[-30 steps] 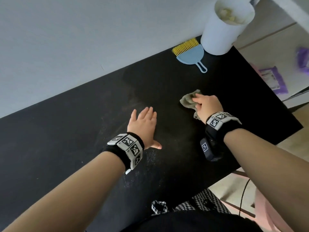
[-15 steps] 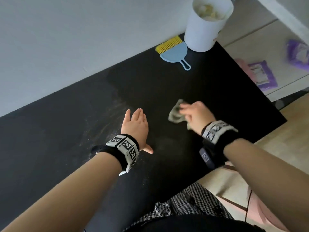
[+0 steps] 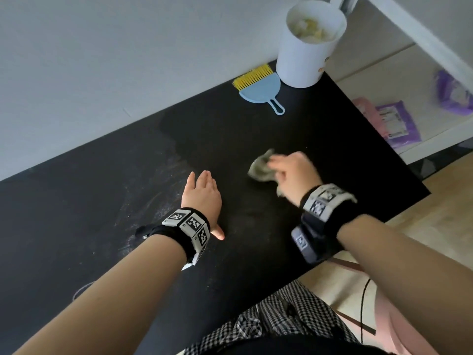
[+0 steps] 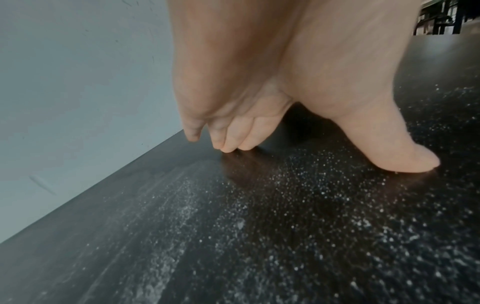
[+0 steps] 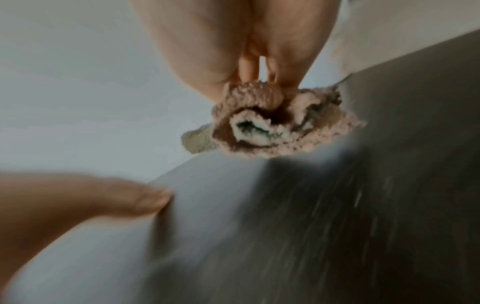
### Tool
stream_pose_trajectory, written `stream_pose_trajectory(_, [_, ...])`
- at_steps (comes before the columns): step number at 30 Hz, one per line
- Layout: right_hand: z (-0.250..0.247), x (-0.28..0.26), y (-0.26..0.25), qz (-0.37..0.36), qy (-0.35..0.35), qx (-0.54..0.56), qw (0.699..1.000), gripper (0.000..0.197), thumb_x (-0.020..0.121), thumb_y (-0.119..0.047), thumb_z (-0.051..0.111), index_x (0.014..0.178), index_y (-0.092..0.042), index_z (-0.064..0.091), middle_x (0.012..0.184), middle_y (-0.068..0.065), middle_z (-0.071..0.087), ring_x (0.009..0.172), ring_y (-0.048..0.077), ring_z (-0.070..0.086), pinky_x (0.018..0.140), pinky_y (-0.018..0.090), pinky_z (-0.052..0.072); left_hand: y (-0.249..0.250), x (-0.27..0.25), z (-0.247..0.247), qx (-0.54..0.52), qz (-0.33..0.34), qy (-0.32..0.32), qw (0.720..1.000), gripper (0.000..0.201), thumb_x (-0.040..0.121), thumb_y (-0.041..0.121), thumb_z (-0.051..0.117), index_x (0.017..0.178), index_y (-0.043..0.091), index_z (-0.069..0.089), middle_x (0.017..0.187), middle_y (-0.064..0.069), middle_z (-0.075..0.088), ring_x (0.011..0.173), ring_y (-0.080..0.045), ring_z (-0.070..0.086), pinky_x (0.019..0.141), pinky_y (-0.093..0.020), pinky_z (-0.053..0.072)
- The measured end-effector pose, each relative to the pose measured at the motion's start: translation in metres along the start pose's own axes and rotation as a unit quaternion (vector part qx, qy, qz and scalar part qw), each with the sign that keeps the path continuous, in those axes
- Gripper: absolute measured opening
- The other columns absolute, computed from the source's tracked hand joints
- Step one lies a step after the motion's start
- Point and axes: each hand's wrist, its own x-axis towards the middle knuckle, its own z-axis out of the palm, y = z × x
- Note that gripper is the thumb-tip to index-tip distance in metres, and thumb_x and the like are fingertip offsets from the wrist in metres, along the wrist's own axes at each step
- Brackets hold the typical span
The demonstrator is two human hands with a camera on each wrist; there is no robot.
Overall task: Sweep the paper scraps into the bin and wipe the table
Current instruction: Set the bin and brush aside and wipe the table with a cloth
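Observation:
My right hand grips a crumpled grey-green cloth and presses it on the black table; the right wrist view shows the cloth bunched under my fingers, blurred by motion. My left hand lies flat on the table to the left of the cloth, fingers straight, fingertips and thumb touching a surface dusted with white specks. A white bin with paper scraps inside stands at the table's far corner. Beside it lies a blue dustpan with a yellow brush.
A grey wall runs along the table's far edge. The table's right edge drops to a light floor, where purple packets lie beside a white frame. A pale dusty streak crosses the table to the left of my left hand.
My right hand has slid the cloth leftward across the table, towards my left hand. My left hand has stayed flat in much the same place.

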Motion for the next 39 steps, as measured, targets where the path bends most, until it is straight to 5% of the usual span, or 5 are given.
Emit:
stream_pose_trajectory(7, [-0.038, 0.036, 0.050, 0.225, -0.013, -0.059, 0.972, 0.046, 0.088, -0.014, 0.058, 0.133, -0.010, 0.049, 0.135, 0.017, 0.048, 0.125, 0.036, 0.043, 0.107, 0.043, 0.037, 0.005, 0.004, -0.004, 0.020, -0.006, -0.010, 1.000, 0.137, 0.055, 0.082, 0.063, 0.149, -0.003, 0.010, 0.157, -0.020, 0.007, 0.145, -0.033, -0.002, 0.118, -0.048, 0.001])
stream_pose_trajectory(12, [0.013, -0.002, 0.008, 0.063, -0.007, -0.029, 0.998, 0.030, 0.081, -0.014, 0.058, 0.108, -0.018, 0.069, 0.119, 0.011, 0.064, 0.109, 0.032, 0.056, 0.097, 0.038, 0.046, 0.006, 0.004, -0.006, 0.028, -0.006, -0.019, 0.999, 0.137, 0.057, 0.080, 0.064, 0.149, -0.004, 0.008, 0.157, -0.021, 0.004, 0.145, -0.034, -0.003, 0.118, -0.048, 0.000])
stream_pose_trajectory(21, [0.025, -0.055, -0.009, -0.078, -0.148, -0.023, 0.986, 0.031, 0.091, -0.012, 0.052, 0.119, -0.020, 0.064, 0.136, -0.007, 0.053, 0.124, 0.014, 0.046, 0.107, 0.030, 0.036, 0.004, -0.002, -0.003, -0.007, -0.019, -0.008, 1.000, 0.138, 0.057, 0.080, 0.064, 0.150, -0.001, 0.001, 0.158, -0.015, 0.000, 0.146, -0.028, -0.006, 0.117, -0.048, 0.000])
stream_pose_trajectory(29, [-0.003, -0.040, 0.066, 0.215, 0.021, -0.050, 0.975, 0.030, 0.088, -0.019, 0.057, 0.117, -0.019, 0.063, 0.119, 0.013, 0.060, 0.109, 0.031, 0.056, 0.094, 0.036, 0.048, 0.042, -0.033, 0.019, -0.089, 0.012, 0.019, 0.996, 0.136, 0.060, 0.078, 0.064, 0.150, 0.001, -0.005, 0.158, -0.015, -0.009, 0.145, -0.028, -0.011, 0.117, -0.050, -0.003])
stream_pose_trajectory(39, [0.038, -0.131, -0.012, -0.097, -0.154, -0.016, 0.983, 0.031, 0.093, -0.015, 0.050, 0.122, -0.018, 0.062, 0.139, -0.005, 0.050, 0.122, 0.017, 0.044, 0.103, 0.033, 0.041, 0.061, -0.039, 0.020, -0.054, 0.004, 0.013, 0.998, 0.137, 0.060, 0.081, 0.060, 0.149, 0.000, -0.006, 0.158, -0.015, -0.007, 0.146, -0.028, -0.011, 0.118, -0.048, -0.001])
